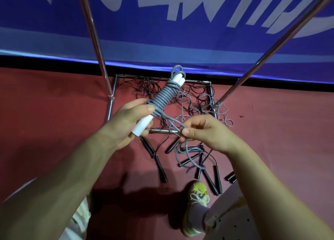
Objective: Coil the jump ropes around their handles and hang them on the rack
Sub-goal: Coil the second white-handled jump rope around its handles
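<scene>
My left hand [129, 121] grips two white handles [142, 125] held together, with grey rope [163, 97] coiled tightly around their upper half. The handles tilt up to the right. My right hand [202, 131] pinches the loose strands of the same grey rope just right of the handles; a free loop [186, 158] hangs below it. The metal rack [162, 130] stands on the floor behind, its two poles [94, 35] rising left and right.
Several black-handled jump ropes [160, 169] lie tangled on the red floor inside and in front of the rack's base. My foot in a yellow shoe [196, 207] stands at the lower right. A blue banner [180, 31] hangs behind the rack.
</scene>
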{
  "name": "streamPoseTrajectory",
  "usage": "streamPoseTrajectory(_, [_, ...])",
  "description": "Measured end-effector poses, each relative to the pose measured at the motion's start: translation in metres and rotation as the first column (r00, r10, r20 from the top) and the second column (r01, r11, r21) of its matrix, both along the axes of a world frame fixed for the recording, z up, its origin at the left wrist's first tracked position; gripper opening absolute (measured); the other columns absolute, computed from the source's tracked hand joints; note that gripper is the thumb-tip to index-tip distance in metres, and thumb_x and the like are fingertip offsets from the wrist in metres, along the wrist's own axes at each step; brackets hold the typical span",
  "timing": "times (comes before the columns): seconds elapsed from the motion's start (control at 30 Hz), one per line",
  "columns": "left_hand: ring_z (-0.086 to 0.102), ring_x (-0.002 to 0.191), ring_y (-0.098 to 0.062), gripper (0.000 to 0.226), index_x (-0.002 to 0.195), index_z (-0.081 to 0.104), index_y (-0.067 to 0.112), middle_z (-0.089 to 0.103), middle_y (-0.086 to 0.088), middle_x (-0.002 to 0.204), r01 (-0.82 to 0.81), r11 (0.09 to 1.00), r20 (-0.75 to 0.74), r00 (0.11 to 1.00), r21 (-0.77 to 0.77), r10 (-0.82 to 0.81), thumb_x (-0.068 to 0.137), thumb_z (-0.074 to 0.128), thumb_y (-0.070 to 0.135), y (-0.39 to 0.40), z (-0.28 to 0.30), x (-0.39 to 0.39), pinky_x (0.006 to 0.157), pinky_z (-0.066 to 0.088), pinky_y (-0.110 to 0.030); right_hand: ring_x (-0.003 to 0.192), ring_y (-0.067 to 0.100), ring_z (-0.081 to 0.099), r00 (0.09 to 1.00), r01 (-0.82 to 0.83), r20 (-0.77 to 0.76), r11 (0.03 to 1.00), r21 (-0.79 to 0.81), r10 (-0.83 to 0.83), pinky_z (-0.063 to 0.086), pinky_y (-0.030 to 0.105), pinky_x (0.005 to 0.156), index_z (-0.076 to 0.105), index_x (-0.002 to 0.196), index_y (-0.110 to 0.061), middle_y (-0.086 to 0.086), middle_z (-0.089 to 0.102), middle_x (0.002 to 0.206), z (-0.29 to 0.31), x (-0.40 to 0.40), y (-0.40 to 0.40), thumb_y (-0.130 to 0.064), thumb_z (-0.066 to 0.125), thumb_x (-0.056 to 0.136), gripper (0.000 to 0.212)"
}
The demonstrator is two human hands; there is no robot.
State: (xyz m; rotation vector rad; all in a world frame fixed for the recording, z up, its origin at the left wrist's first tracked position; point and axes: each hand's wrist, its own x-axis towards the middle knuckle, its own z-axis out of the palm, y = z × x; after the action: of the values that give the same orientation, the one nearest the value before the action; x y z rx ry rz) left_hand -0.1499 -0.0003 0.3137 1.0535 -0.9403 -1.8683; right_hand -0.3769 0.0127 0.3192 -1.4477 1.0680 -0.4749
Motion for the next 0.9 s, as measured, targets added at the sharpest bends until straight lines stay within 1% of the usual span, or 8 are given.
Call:
streamPoseTrajectory(0.07, [0.046, 0.048, -0.008, 0.041, 0.084, 0.057, 0.011, 0.051, 0.004, 0.06, -0.037, 0.999, 0.005, 0.999, -0.006, 0.037, 0.051, 0.066, 0.035, -0.001, 0.001, 0.001, 0.04, 0.035, -0.016, 0.063, 0.011, 0.052, 0.962, 0.094, -0.214, 0.939, -0.33, -0.172, 0.041, 0.03, 0.064, 0.067, 0.075, -0.02, -0.001, 0.062, 0.067, -0.006, 0.006, 0.001, -0.025, 0.067, 0.086, 0.012])
streamPoseTrajectory(0.13, [0.047, 0.048, -0.007, 0.032, 0.082, 0.055, 0.013, 0.051, 0.006, 0.058, -0.073, 0.997, 0.037, 0.997, -0.017, 0.074, 0.056, 0.066, 0.028, -0.003, 0.001, 0.001, 0.039, 0.035, -0.016, 0.066, 0.02, 0.055, 0.808, 0.03, -0.364, 0.649, -0.76, -0.463, 0.038, 0.031, 0.065, 0.07, 0.081, -0.014, 0.002, 0.065, 0.071, -0.017, 0.012, 0.003, -0.031, 0.062, 0.088, 0.02])
streamPoseTrajectory(0.23, [0.045, 0.048, -0.008, 0.017, 0.082, 0.054, 0.015, 0.051, 0.008, 0.055, -0.125, 0.992, 0.045, 0.991, -0.008, 0.125, 0.068, 0.057, 0.024, -0.006, 0.001, 0.004, 0.038, 0.033, -0.016, 0.076, 0.028, 0.056, 0.843, -0.135, -0.338, 0.443, -0.886, -0.418, 0.042, 0.036, 0.074, 0.071, 0.095, -0.007, 0.005, 0.07, 0.082, -0.026, 0.026, 0.013, -0.036, 0.051, 0.095, 0.035])
streamPoseTrajectory(0.33, [0.045, 0.049, -0.009, 0.032, 0.084, 0.056, 0.014, 0.051, 0.005, 0.058, -0.08, 0.996, 0.034, 0.996, -0.033, 0.081, 0.057, 0.065, 0.028, -0.008, 0.002, 0.012, 0.04, 0.034, -0.017, 0.09, 0.02, 0.054, 0.939, -0.222, -0.338, 0.638, -0.737, -0.064, 0.04, 0.025, 0.086, 0.07, 0.108, -0.001, 0.012, 0.071, 0.094, -0.027, 0.04, 0.026, -0.031, 0.049, 0.094, 0.038])
streamPoseTrajectory(0.43, [0.045, 0.046, -0.009, 0.047, 0.093, 0.059, 0.008, 0.051, -0.002, 0.063, 0.099, 0.989, 0.02, 0.995, -0.113, -0.098, 0.054, 0.064, 0.034, -0.002, 0.001, 0.015, 0.042, 0.036, -0.019, 0.103, 0.021, 0.062, 0.998, -0.062, 0.008, 0.988, -0.143, 0.064, 0.042, 0.034, 0.102, 0.072, 0.106, -0.005, 0.014, 0.072, 0.103, -0.014, 0.039, 0.022, -0.027, 0.049, 0.089, 0.036])
streamPoseTrajectory(0.5, [0.047, 0.047, -0.007, 0.041, 0.093, 0.065, 0.01, 0.056, -0.001, 0.063, 0.225, 0.958, -0.038, 0.971, -0.18, -0.235, 0.059, 0.061, 0.031, 0.001, 0.003, 0.014, 0.043, 0.037, -0.02, 0.096, 0.025, 0.066, 0.973, -0.024, 0.229, 0.983, 0.183, -0.019, 0.044, 0.051, 0.1, 0.071, 0.104, -0.006, 0.009, 0.073, 0.095, -0.011, 0.038, 0.015, -0.033, 0.05, 0.088, 0.038])
streamPoseTrajectory(0.63, [0.048, 0.054, -0.012, 0.032, 0.093, 0.07, 0.021, 0.06, 0.001, 0.061, 0.371, 0.891, -0.06, 0.915, -0.263, -0.398, 0.065, 0.068, 0.035, 0.001, 0.008, 0.013, 0.045, 0.035, -0.018, 0.082, 0.009, 0.067, 0.898, 0.008, 0.427, 0.973, 0.231, -0.109, 0.05, 0.023, 0.08, 0.077, 0.084, -0.014, -0.001, 0.074, 0.086, -0.004, 0.049, 0.013, -0.036, 0.063, 0.085, 0.026])
streamPoseTrajectory(0.9, [0.044, 0.043, -0.007, 0.038, 0.084, 0.071, 0.009, 0.049, -0.005, 0.061, 0.201, 0.975, -0.185, 0.959, -0.098, -0.216, 0.051, 0.076, 0.028, -0.003, 0.005, 0.016, 0.039, 0.034, -0.017, 0.044, 0.015, 0.059, 0.852, -0.097, 0.469, 0.809, 0.58, -0.234, 0.059, 0.038, 0.062, 0.065, 0.079, -0.009, 0.004, 0.06, 0.058, 0.012, 0.052, 0.01, -0.024, 0.061, 0.087, 0.017])
